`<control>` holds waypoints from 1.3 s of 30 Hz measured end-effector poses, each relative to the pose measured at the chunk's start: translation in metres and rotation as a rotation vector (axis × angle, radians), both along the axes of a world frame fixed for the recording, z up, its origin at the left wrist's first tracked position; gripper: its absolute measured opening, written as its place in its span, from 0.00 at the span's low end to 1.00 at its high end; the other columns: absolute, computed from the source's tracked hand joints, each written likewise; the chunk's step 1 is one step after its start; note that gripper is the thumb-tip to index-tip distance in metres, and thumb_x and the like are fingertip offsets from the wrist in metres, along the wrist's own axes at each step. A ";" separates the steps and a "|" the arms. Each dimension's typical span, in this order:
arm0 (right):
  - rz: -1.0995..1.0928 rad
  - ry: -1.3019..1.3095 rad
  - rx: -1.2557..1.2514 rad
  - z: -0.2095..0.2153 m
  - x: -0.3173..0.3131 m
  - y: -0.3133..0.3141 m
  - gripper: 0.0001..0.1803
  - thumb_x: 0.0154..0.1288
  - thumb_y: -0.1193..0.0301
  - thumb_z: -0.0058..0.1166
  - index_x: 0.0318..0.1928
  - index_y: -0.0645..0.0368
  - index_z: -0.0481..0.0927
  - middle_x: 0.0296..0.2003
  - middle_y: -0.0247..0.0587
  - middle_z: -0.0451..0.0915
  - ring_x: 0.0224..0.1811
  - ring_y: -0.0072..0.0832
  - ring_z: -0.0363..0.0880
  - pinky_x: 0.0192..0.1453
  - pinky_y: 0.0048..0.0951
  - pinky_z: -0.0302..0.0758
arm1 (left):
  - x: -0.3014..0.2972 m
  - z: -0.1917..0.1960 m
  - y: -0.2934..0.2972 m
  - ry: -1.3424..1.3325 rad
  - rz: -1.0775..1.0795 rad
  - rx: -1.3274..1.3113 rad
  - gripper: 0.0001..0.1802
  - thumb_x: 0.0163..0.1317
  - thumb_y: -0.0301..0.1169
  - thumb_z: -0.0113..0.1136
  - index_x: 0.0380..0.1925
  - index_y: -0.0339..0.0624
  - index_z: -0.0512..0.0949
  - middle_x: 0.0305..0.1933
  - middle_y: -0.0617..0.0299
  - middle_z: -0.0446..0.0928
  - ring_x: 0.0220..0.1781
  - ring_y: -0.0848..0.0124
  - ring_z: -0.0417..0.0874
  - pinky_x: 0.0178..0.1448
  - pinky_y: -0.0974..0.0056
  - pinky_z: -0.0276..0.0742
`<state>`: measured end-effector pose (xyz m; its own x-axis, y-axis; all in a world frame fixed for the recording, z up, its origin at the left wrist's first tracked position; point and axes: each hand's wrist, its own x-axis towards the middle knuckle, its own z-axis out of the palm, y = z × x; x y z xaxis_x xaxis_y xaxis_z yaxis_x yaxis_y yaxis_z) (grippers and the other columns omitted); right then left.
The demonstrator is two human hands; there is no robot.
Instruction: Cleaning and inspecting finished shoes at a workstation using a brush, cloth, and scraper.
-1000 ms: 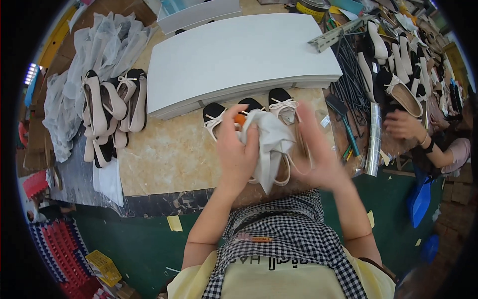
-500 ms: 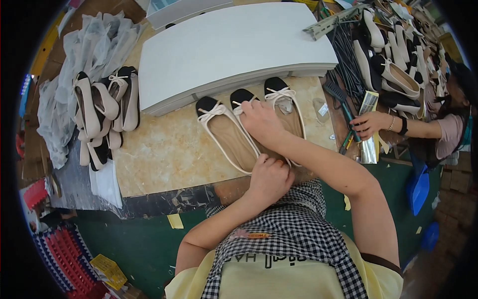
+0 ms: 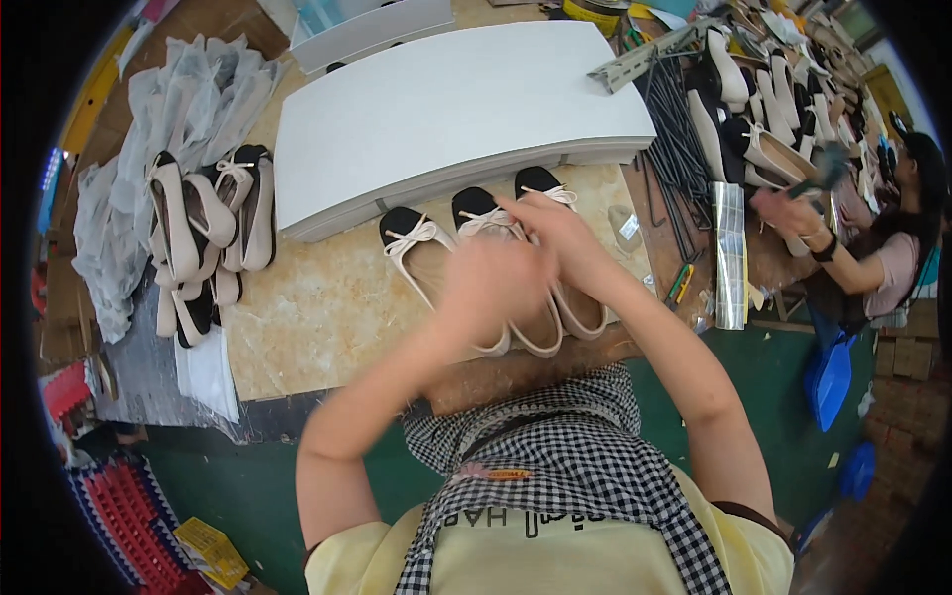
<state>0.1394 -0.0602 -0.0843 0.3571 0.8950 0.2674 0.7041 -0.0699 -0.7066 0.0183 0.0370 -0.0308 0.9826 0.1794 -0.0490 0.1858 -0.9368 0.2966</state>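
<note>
Three beige ballet flats with black toes and small bows stand side by side on the marbled tabletop: the left flat (image 3: 400, 220), the middle flat (image 3: 473, 201) and the right flat (image 3: 535, 179). My right hand (image 3: 560, 236) is closed at the bow end of the middle flat, its fingertips on the shoe's opening edge beside the bow. Smeared by motion, my left hand (image 3: 501, 278) is over the middle flat, hiding much of its opening and part of the left one. Whether its fingers hold anything does not show.
A white box (image 3: 456, 94) lies behind the flats. On the left are a pile of flats (image 3: 210, 213) and clear plastic bags (image 3: 174, 109). Black rods (image 3: 679, 159), a silver strip (image 3: 730, 258) and more shoes (image 3: 769, 149) lie right, near a co-worker's hand (image 3: 793, 218).
My left hand has risen from the heel end of the shoes toward the bows. My right hand stays at the middle flat. The co-worker has picked up a dark brush-like tool from the table.
</note>
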 end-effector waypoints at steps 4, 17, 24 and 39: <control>-0.135 0.111 -0.110 0.034 -0.032 -0.041 0.23 0.60 0.74 0.59 0.57 0.61 0.77 0.36 0.47 0.77 0.41 0.44 0.78 0.44 0.36 0.75 | 0.071 -0.043 0.162 -0.493 0.285 0.592 0.32 0.65 0.56 0.52 0.66 0.60 0.69 0.61 0.45 0.70 0.66 0.48 0.67 0.68 0.28 0.53; -0.382 1.806 0.102 0.037 -0.039 -0.081 0.27 0.72 0.60 0.51 0.65 0.63 0.68 0.54 0.41 0.78 0.49 0.27 0.81 0.50 0.29 0.81 | -0.036 0.047 -0.055 -0.834 -0.500 -0.452 0.05 0.44 0.29 0.64 0.22 0.42 0.79 0.31 0.59 0.77 0.39 0.57 0.79 0.47 0.57 0.77; -0.173 0.546 0.210 0.062 -0.043 -0.037 0.37 0.58 0.77 0.62 0.69 0.61 0.63 0.63 0.45 0.73 0.60 0.36 0.76 0.62 0.39 0.76 | -0.067 0.003 0.002 -0.589 0.722 -0.627 0.21 0.57 0.29 0.64 0.51 0.39 0.77 0.59 0.49 0.75 0.60 0.61 0.76 0.61 0.59 0.71; 0.163 -0.552 -0.075 -0.036 -0.105 0.109 0.16 0.52 0.73 0.52 0.43 0.62 0.81 0.43 0.49 0.76 0.47 0.39 0.77 0.49 0.39 0.75 | -0.101 -0.051 -0.046 -0.315 0.253 -0.046 0.07 0.50 0.33 0.64 0.20 0.44 0.80 0.24 0.58 0.78 0.31 0.61 0.80 0.42 0.55 0.69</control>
